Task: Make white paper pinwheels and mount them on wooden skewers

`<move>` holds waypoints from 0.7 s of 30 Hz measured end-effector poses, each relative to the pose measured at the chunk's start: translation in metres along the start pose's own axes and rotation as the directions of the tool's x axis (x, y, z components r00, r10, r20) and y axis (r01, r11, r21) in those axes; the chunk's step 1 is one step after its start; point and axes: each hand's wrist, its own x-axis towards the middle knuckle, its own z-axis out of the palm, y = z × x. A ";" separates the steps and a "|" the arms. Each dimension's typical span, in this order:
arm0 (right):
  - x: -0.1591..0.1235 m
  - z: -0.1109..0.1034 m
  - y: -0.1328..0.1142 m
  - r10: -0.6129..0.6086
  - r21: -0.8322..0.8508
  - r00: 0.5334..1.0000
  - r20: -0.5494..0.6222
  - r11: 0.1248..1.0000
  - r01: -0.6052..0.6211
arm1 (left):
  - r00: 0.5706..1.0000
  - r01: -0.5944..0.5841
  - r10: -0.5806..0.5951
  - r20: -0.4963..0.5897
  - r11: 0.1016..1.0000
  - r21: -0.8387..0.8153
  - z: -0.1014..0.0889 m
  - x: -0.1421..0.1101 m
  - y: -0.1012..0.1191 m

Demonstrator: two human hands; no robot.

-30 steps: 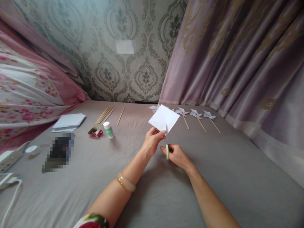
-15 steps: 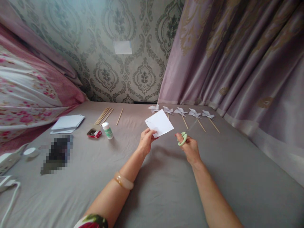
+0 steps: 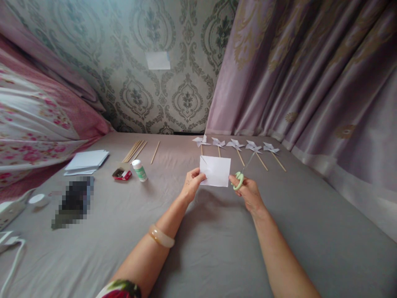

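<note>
A square sheet of white paper (image 3: 216, 171) is pinched at its left edge by my left hand (image 3: 192, 184), above the grey cloth. A short cut or crease line runs in from its upper left corner. My right hand (image 3: 249, 192) grips light green-handled scissors (image 3: 238, 181), their blades pointing up and away, just right of the paper. Behind the paper lie several white paper pinwheels (image 3: 235, 145) on wooden sticks, in a row; the paper hides part of the sticks at the left.
To the left are a stack of white paper (image 3: 87, 161), wooden sticks (image 3: 134, 151), a small red box (image 3: 122, 174) and a white-and-green bottle (image 3: 140, 171). A pixelated dark object (image 3: 74, 200), a round white item (image 3: 38, 200) and a power strip (image 3: 11, 212) lie farther left.
My left hand has turned the paper from a diamond position to nearly level edges, and it sits slightly right and lower. My right hand with the scissors has barely moved.
</note>
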 end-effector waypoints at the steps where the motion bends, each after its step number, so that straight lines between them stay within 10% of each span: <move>1: 0.000 0.000 0.000 -0.006 0.003 1.000 0.009 1.000 0.005 | 1.000 0.006 -0.006 0.006 1.000 0.005 -0.001 0.000 -0.001; 11: 0.001 0.021 0.008 -0.050 0.212 0.972 -0.228 0.972 0.099 | 0.987 0.155 -0.126 0.105 0.926 -0.344 0.009 -0.001 -0.004; 21: -0.003 0.041 0.020 -0.032 0.278 0.958 -0.283 0.954 0.114 | 0.996 0.084 -0.088 -0.006 0.965 -0.248 0.029 -0.010 -0.026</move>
